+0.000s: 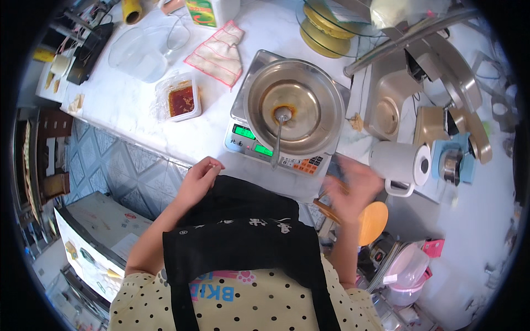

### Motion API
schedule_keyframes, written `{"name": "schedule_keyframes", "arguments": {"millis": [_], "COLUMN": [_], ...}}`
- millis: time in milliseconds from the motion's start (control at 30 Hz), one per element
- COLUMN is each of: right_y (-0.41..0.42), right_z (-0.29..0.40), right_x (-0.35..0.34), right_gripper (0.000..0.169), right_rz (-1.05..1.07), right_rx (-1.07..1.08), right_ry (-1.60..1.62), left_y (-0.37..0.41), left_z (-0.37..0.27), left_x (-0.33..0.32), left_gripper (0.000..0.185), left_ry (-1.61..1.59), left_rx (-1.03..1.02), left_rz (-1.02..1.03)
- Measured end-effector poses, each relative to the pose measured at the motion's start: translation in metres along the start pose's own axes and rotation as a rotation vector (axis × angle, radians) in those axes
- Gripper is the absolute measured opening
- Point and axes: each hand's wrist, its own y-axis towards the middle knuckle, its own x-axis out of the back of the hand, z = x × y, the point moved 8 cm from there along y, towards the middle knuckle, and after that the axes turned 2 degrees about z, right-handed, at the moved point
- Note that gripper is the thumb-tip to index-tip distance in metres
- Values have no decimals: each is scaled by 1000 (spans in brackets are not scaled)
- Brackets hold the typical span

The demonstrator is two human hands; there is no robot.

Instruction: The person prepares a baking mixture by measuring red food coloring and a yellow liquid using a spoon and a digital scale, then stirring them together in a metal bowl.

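Observation:
My left hand (203, 178) rests at the counter's front edge, its fingers curled together with nothing visible in them. My right hand (352, 186), blurred, is right of the scale near the white kettle (389, 163). Its fingers look spread and no object shows in it. Before me a digital scale (237, 142) with lit green displays carries a wide stainless steel bowl (327, 124). A metal spoon (278, 145) leans in the bowl, its head in a small brown residue and its handle over the rim. Left of the scale sits a plastic tub (198, 108) of reddish-brown liquid with plastic film beside it.
A pink-edged cloth (221, 53) and a clear plastic jug (136, 56) lie farther back. Yellow-based glass turntables (327, 47) stand at the back. Right are a metallic stand mixer (434, 124) and a metal pole (397, 43). A round wooden stool seat (372, 223) is below the counter.

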Motion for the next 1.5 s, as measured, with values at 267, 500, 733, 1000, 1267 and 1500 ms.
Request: {"name": "schedule_keyframes", "arguments": {"millis": [267, 500, 733, 1000, 1267, 1500], "right_y": [59, 136, 122, 93, 91, 75], "right_z": [109, 49, 44, 43, 77, 65], "right_x": [-49, -61, -75, -78, -89, -88], "right_gripper": [24, 9, 13, 15, 10, 18], "right_rz": [140, 180, 442, 651, 534, 527], "right_rx": [446, 129, 308, 273, 352, 324], "right_ry": [143, 368, -166, -131, -87, -165], "left_y": [60, 78, 80, 83, 79, 81], "left_z": [-74, -60, -58, -54, -61, -59], "left_x": [-10, -47, -55, -61, -60, -69], "left_gripper": [28, 26, 26, 23, 23, 24], "left_ry": [176, -167, -289, -357, -332, -363], "left_rx": [-305, -183, -215, -161, -22, -84], "left_rz": [-205, 105, 120, 61, 72, 60]}}
